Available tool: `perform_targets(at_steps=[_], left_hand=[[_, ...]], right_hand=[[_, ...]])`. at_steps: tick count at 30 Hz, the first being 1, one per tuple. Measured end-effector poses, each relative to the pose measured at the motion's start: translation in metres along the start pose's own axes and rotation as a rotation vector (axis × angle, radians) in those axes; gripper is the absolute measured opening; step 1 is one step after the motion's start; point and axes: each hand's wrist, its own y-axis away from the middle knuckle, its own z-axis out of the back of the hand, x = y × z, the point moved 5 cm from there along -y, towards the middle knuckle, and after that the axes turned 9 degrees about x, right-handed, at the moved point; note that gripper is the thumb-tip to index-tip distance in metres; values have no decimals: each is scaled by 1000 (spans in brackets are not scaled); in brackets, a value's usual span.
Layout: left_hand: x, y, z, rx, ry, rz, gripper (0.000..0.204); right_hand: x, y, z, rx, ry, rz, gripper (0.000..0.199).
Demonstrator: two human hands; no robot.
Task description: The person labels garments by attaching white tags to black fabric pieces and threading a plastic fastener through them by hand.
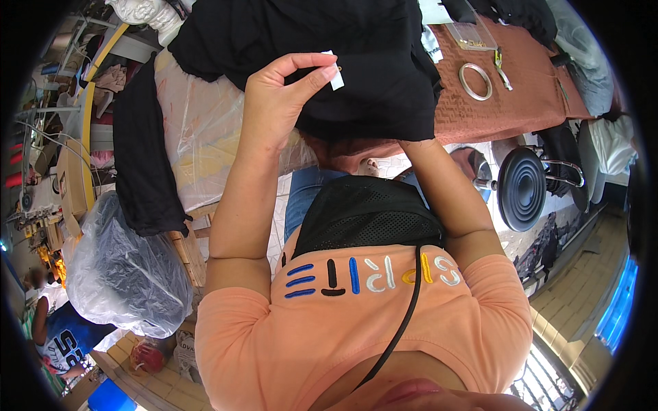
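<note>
Left hand (273,94): fingers (308,61) pinch one small white tag (336,81). Black cloth (377,103): lies beneath the fingers, over the bench (449,115). Right hand: hidden under the cloth, lower right of the fingers. Clear ring (462,83), yellow-and-white tool (500,60), clear box (473,38): right of the fingers. Round black stool (522,190): farther, lower right.
</note>
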Motion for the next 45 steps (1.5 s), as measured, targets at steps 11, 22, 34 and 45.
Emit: perform_targets(at_steps=[11, 22, 34, 45], left_hand=[[1, -1, 0, 12, -33, 15, 18], [1, -3, -2, 30, 17, 16, 17], [8, -4, -2, 65, 117, 87, 21], [11, -3, -2, 90, 124, 129, 22]], right_hand=[[0, 1, 2, -5, -8, 5, 22], [0, 1, 3, -4, -10, 1, 22], [1, 2, 5, -7, -8, 2, 21], [0, 0, 4, -6, -11, 0, 21]])
